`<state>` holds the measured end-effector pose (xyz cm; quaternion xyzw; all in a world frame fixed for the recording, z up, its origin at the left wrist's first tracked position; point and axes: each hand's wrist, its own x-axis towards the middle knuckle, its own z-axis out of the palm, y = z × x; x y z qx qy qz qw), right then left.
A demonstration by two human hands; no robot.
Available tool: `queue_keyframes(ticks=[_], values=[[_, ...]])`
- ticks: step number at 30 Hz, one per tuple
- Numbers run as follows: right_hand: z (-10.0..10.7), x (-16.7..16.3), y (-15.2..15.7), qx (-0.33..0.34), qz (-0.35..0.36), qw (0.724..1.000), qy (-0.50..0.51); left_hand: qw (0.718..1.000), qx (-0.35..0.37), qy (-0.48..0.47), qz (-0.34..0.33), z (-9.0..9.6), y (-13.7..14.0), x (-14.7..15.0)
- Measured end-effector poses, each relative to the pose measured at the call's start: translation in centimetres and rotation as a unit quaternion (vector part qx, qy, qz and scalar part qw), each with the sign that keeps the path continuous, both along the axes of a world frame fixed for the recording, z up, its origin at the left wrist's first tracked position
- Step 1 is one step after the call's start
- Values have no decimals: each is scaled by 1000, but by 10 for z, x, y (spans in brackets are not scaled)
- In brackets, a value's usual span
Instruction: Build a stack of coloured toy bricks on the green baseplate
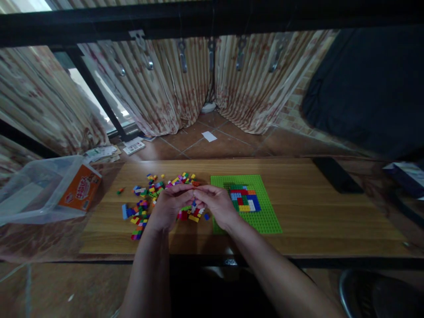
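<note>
The person's fingertips meet in a narrow pinch, those of the left hand and the right hand close together. The contact is too small and shadowed to tell whether a little piece is held between them. Past them, on the near side, a yellow brick lies with other bricks, and a single blue brick sits nearer the body and slightly to their right, just beside the baseplate.

The green baseplate lies to the right of the fingertips, the right hand being clearly the nearer one and overlapping its left edge in this view. The multicoloured brick patch on it is almost directly rightward of the fingertips, with bare studs on its right and near sides. The patch looks nearly square, so no long axis can be told with confidence.

The loose bricks spread beneath and to the left of the fingertips, the left hand nearer to most of them. Farther left, beyond the wooden tabletop, stands a clear plastic box.
</note>
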<state>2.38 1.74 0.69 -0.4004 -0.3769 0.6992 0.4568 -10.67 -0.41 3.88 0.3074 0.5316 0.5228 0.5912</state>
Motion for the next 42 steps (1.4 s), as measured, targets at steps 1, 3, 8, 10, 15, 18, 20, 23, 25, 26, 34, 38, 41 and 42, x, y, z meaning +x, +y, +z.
queue_keyframes(ticks=[1, 3, 8, 10, 15, 18, 20, 23, 25, 26, 34, 38, 41, 42], values=[[2, 1, 0, -5, -3, 1000, 13, 1000, -1, -11, 5, 1, -1, 1], [5, 2, 0, -9, -2, 1000, 23, 1000, 1, -27, 13, 2, -2, 1], [8, 7, 0, -26, 18, 999, 43, 999, -4, -42, 23, 2, -4, 0], [7, 8, 0, -32, 26, 997, 60, 998, -9, -50, 26, 2, -4, -1], [-5, 8, 3, 0, 43, 999, -18, 998, -10, -52, 36, -1, -3, -9], [-14, 6, 4, 134, 36, 963, -230, 999, -13, -27, 45, -5, -4, -16], [-17, 4, 4, 231, 46, 907, -351, 999, -18, -14, 43, -8, -4, -19], [-18, 1, 4, 284, 65, 858, -423, 1000, -14, 5, 26, -9, -5, -21], [-18, -1, 4, 286, 71, 854, -428, 1000, -7, 19, 15, -9, -4, -21], [-17, -1, 4, 283, 70, 857, -426, 1000, -4, 24, 12, -9, -4, -20], [-17, 5, 10, 290, 46, 895, -336, 999, -11, 43, 25, -8, -4, -16], [-22, 2, 11, 240, 34, 928, -283, 998, -9, 56, 29, -11, -3, -16], [-19, -2, 8, 166, 24, 962, -215, 998, -5, 62, 30, -11, -3, -16], [-16, -3, 7, 136, 25, 974, -181, 998, -3, 63, 29, -11, -3, -16]])
